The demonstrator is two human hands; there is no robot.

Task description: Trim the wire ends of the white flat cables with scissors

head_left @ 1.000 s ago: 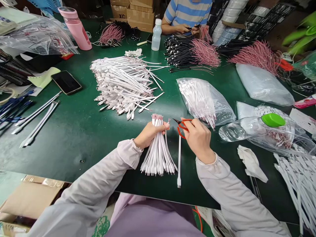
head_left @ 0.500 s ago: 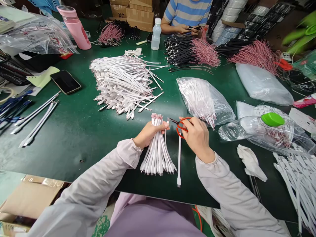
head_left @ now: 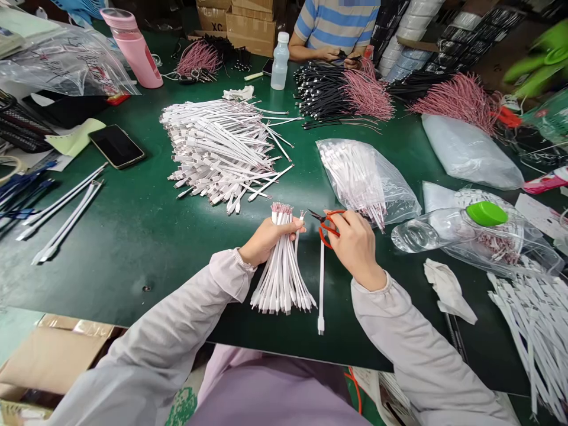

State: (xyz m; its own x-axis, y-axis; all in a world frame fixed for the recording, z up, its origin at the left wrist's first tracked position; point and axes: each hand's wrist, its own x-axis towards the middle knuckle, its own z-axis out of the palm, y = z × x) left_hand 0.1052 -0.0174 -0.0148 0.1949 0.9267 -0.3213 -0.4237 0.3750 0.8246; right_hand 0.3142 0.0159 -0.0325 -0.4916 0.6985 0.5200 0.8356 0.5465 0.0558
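Observation:
My left hand is closed around a bundle of short white cables, with stripped pinkish wire ends up and flat plugs fanned out below. Between its thumb and fingertips, one cable stands apart from the bundle. In my right hand is a pair of orange-handled scissors, their dark blades just right of that single cable's wire end and apart from it. Below the scissors, another white cable extends downward, plug lowest; whether my right hand holds its upper end is hidden.
A large pile of white cables lies ahead. Bagged cables and a green-capped bottle are to the right, more loose cables beyond. A phone lies left. Across the table, a person handles black cables.
The scissors' blades have drawn slightly right, away from the single cable's end. My left hand keeps its hold on the bundle. The view has shifted very slightly.

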